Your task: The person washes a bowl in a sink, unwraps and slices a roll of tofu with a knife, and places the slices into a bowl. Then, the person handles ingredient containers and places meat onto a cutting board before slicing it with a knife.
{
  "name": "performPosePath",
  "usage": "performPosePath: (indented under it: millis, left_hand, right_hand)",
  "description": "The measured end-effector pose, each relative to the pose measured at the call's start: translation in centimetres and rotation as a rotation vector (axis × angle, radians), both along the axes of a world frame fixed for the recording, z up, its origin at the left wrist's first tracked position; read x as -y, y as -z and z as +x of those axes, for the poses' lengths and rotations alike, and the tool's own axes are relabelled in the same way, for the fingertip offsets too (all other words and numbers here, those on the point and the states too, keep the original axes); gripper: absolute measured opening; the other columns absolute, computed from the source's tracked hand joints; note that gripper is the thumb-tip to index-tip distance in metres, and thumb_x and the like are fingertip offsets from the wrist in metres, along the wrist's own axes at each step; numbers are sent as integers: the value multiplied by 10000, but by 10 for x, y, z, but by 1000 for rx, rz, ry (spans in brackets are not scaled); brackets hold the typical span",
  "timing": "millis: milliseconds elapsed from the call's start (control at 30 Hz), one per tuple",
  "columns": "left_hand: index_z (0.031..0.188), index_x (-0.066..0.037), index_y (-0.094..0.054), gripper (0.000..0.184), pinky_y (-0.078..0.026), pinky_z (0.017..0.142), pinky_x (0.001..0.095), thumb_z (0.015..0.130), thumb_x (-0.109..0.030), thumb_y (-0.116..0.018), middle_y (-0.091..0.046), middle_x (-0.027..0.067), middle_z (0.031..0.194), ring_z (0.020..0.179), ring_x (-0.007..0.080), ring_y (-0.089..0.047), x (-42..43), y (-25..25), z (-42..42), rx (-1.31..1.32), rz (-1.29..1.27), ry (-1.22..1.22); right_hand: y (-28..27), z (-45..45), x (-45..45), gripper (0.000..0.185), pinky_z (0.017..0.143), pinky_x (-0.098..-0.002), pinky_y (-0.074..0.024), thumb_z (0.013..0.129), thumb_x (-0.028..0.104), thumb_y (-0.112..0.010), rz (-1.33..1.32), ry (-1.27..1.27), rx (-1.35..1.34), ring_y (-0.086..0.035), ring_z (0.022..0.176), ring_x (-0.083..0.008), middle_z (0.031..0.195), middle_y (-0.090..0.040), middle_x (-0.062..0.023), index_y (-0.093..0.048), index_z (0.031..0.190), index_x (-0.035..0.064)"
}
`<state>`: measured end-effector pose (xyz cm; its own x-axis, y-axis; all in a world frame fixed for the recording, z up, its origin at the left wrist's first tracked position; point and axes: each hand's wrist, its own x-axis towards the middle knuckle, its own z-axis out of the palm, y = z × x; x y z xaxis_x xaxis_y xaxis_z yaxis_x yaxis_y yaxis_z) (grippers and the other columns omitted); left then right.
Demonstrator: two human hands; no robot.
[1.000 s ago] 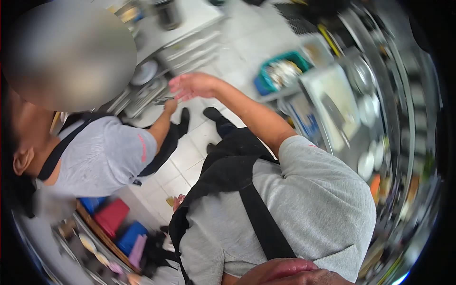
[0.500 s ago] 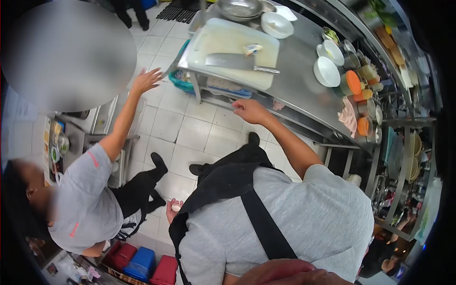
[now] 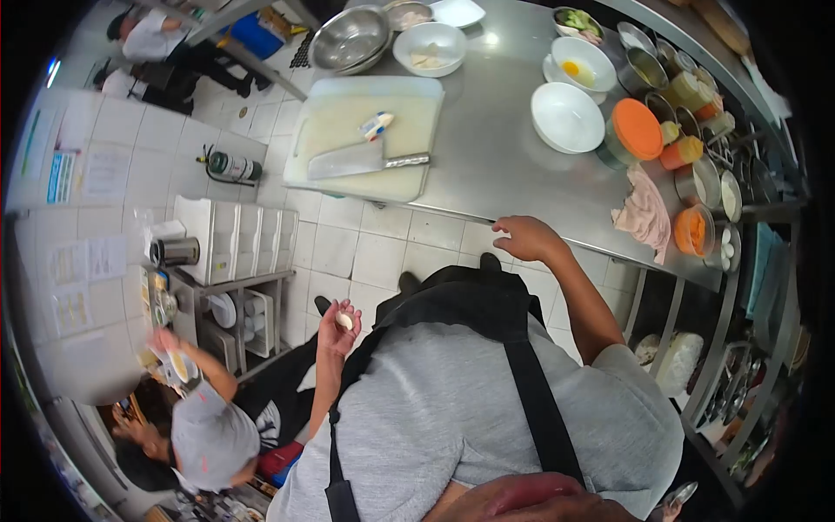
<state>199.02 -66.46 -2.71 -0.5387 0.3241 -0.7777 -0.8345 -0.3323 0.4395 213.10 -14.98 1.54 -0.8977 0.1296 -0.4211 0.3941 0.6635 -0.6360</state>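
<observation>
My left hand [image 3: 339,326] is held palm up at my side, its fingers curled round a small pale piece [image 3: 345,321]. Near the front edge of the steel counter [image 3: 487,165], my right hand [image 3: 524,238] hangs with its fingers apart and nothing in it. On the white cutting board [image 3: 365,100] lie a cleaver [image 3: 348,163] and a small wrapped item [image 3: 377,126]. Beyond my right hand stand an empty white bowl [image 3: 567,117] and a bowl with an egg yolk [image 3: 584,64].
Metal bowls [image 3: 350,40] stand at the counter's far left. A pink cloth [image 3: 644,213] and an orange-lidded container [image 3: 636,130] are on the right. A co-worker [image 3: 209,431] is at a side station at lower left. A fire extinguisher [image 3: 235,167] hangs on the wall.
The view has turned towards the counter. My left hand has risen into clearer view with the pale piece. My right hand is now by the counter edge. The co-worker has moved further off.
</observation>
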Motion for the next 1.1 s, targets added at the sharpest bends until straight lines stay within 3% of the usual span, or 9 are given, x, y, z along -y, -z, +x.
performPosePath:
  millis: [167, 300, 433, 500, 633, 833, 933, 1033, 1100]
  left_hand:
    - [1134, -75, -660, 321, -631, 826, 374, 1034, -380, -659, -689, 38, 924, 929, 277, -716, -96, -48, -81, 42, 30, 263]
    - [1224, -40, -641, 298, -605, 958, 407, 1021, -254, -685, -666, 79, 1127, 1044, 258, -683, -222, -69, -137, -178, -57, 598]
    - [1290, -46, -613, 336, -579, 972, 439, 1000, -192, -700, -665, 68, 1170, 1135, 226, -650, -398, -85, -161, -349, 173, 1002]
    - [1296, -43, -614, 345, -581, 954, 401, 990, -171, -709, -670, 66, 1212, 1103, 214, -677, -473, -97, -163, -476, 190, 1209]
    - [1290, -30, -614, 348, -582, 874, 321, 971, -133, -707, -677, 89, 1226, 980, 231, -728, -573, -100, -185, -584, 239, 1276]
    - [1287, -40, -617, 339, -565, 869, 330, 971, -130, -697, -669, 91, 1166, 1053, 268, -701, -553, -91, -239, -531, 246, 1047]
    - [1279, -53, -621, 326, -554, 878, 332, 973, -138, -695, -653, 83, 1126, 1056, 280, -687, -497, -85, -251, -429, 174, 992]
    - [1271, -57, -624, 310, -566, 841, 321, 979, -144, -685, -644, 73, 1112, 1024, 278, -687, -436, -81, -256, -340, 91, 929]
    - [1256, -65, -632, 296, -561, 829, 316, 976, -141, -685, -647, 68, 1109, 1009, 261, -686, -398, -76, -258, -299, 123, 909]
  right_hand:
    - [20, 12, -44, 459, 1040, -485, -498, 929, 374, -686, 2, 108, -57, -639, 1202, -400, 1316, -676, -215, -680, 1290, 89]
    - [-3, -4, -103, 544, 1048, -499, -510, 883, 339, -770, 382, 935, -255, -585, 1280, -433, 1405, -594, -240, -639, 1351, 94]
    - [37, -6, -153, 493, 1020, -465, -523, 858, 273, -816, 451, 1005, -343, -609, 1223, -417, 1375, -593, -250, -676, 1306, 124]
    - [31, -21, -142, 470, 1050, -470, -518, 822, 316, -845, 406, 969, -171, -578, 1307, -387, 1421, -565, -227, -709, 1247, 170]
    - [38, -38, -97, 404, 1015, -461, -532, 817, 320, -859, 371, 965, -241, -597, 1276, -407, 1440, -555, -244, -746, 1169, 158]
    - [-30, -70, -47, 702, 1176, -505, -392, 773, 348, -893, 703, 894, -233, -385, 1474, -451, 1606, -403, -227, -642, 1402, 163]
    - [-22, -85, -76, 906, 1235, -537, -294, 762, 507, -873, 498, 566, -198, -267, 1549, -428, 1680, -290, -218, -539, 1517, 134]
    - [-1, -123, -111, 1102, 1251, -568, -254, 758, 816, -705, 431, 363, 33, -204, 1583, -399, 1715, -222, -196, -474, 1570, 107]
    - [18, -130, -117, 1086, 1239, -594, -251, 775, 818, -682, 437, 314, 69, -211, 1581, -400, 1718, -216, -197, -472, 1569, 108]
